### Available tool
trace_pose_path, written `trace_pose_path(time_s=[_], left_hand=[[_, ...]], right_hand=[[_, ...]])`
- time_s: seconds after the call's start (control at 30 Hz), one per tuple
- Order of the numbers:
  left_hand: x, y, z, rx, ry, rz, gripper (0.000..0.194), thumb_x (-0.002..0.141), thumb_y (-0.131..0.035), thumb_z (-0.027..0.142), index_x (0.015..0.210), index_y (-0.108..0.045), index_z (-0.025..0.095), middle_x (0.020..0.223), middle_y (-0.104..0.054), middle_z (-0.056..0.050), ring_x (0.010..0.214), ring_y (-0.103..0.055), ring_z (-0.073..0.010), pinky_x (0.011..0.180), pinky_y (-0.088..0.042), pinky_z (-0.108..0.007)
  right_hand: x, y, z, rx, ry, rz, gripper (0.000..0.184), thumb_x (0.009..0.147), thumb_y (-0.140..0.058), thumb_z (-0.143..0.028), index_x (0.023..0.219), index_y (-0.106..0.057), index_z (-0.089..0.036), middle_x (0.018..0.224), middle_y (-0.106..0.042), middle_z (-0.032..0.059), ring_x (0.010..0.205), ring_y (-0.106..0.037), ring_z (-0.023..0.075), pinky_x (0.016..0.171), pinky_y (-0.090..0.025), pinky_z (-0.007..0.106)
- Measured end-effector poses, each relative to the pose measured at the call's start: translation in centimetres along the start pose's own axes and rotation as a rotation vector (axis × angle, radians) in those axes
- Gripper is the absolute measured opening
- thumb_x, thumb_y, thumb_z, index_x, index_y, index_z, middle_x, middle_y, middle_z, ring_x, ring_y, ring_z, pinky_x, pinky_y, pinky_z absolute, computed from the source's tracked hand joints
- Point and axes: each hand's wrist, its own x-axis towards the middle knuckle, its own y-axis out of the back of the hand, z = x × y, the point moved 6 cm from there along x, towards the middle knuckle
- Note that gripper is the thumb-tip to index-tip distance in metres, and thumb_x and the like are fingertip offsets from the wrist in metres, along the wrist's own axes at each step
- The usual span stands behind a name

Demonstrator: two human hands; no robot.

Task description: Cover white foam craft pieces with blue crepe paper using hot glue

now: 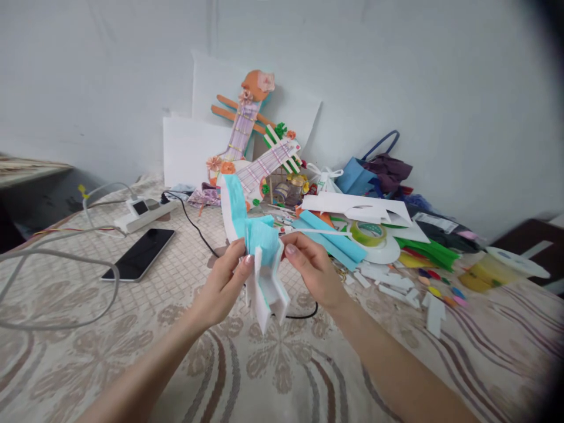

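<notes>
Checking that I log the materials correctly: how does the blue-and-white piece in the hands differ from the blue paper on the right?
The blue-and-white piece is held up by the left hand, with the right hand at its side; the blue paper lies low among materials on the table. The piece has angular, bent walls, while the paper looks plainer and straighter. The piece shows white surfaces too; the paper shows only blue. Both share a similar light blue.
</notes>
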Motion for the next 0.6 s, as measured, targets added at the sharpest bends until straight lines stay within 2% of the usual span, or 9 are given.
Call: trace_pose_path(time_s=[0.13,0.27,0.4,0.5,0.6], left_hand=[[0.0,0.0,0.0,-0.003,0.008,-0.001,0.032,0.101,-0.038,0.042,0.104,-0.06,0.019,0.107,-0.062,-0.006,0.099,-0.056,-0.0201,0.092,-0.042,-0.033],[0.0,-0.1,0.2,-0.022,-0.013,-0.018,0.031,0.102,-0.038,0.04,0.113,-0.06,0.021,0.117,-0.061,-0.007,0.105,-0.055,-0.0197,0.096,-0.041,-0.033],[-0.1,0.0,0.3,-0.023,-0.016,-0.018,0.033,0.102,-0.038,0.04,0.117,-0.06,0.02,0.118,-0.062,-0.007,0.106,-0.055,-0.0203,0.097,-0.041,-0.034],[-0.2,0.1,0.1,-0.01,-0.008,-0.018,0.034,0.102,-0.038,0.041,0.115,-0.06,0.019,0.114,-0.062,-0.007,0.101,-0.056,-0.0203,0.093,-0.042,-0.034],[-0.1,0.0,0.1,-0.011,-0.011,-0.028,0.033,0.102,-0.037,0.041,0.113,-0.06,0.019,0.114,-0.061,-0.008,0.102,-0.055,-0.0203,0.094,-0.041,-0.034]], right_hand=[[0.3,0.2,-1.3,-0.04,0.037,-0.014,0.018,0.09,-0.065,-0.04,0.094,-0.066,-0.022,0.088,-0.065,0.0009,0.084,-0.061,0.0143,0.078,-0.05,0.029],[0.9,-0.2,-3.0,-0.174,0.077,-0.039,0.017,0.084,-0.071,-0.028,0.098,-0.064,-0.022,0.091,-0.064,-0.0001,0.086,-0.06,0.0139,0.079,-0.049,0.029],[1.9,-0.6,-4.0,-0.27,0.052,-0.029,0.006,0.084,-0.066,-0.02,0.083,-0.06,-0.021,0.08,-0.06,-0.0023,0.075,-0.057,0.0119,0.071,-0.047,0.027],[2.8,-0.6,-3.8,-0.242,0.005,-0.041,0.009,0.084,-0.06,-0.017,0.076,-0.057,-0.02,0.073,-0.056,-0.0037,0.069,-0.054,0.01,0.064,-0.044,0.025],[3.6,-0.4,-3.2,-0.124,-0.05,-0.059,0.011,0.085,-0.06,-0.017,0.074,-0.057,-0.019,0.069,-0.055,-0.0048,0.063,-0.052,0.0088,0.06,-0.042,0.024]])
